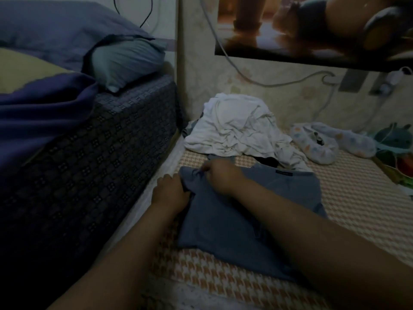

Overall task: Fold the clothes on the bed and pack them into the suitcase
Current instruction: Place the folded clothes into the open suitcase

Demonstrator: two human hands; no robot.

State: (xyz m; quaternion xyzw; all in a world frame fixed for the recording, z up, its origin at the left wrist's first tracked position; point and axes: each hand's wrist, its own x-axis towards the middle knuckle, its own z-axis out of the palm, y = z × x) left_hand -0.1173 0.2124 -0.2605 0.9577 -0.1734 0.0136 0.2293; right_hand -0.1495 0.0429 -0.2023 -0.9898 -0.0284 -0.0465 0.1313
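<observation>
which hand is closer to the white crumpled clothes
Right. The right hand pinches the blue shirt just short of the white clothes; the left hand holds the shirt's edge farther back and left.

Single head-worn wide-angle view, angled forward and down.

The camera sat close above the person's forearms, which entered from the bottom edge. The left hand (169, 193) and right hand (220, 175) met near mid-frame on a blue-grey garment (234, 220). It faced a wall (245, 74) just ahead, with a raised mattress (100, 153) filling the left side.
</observation>
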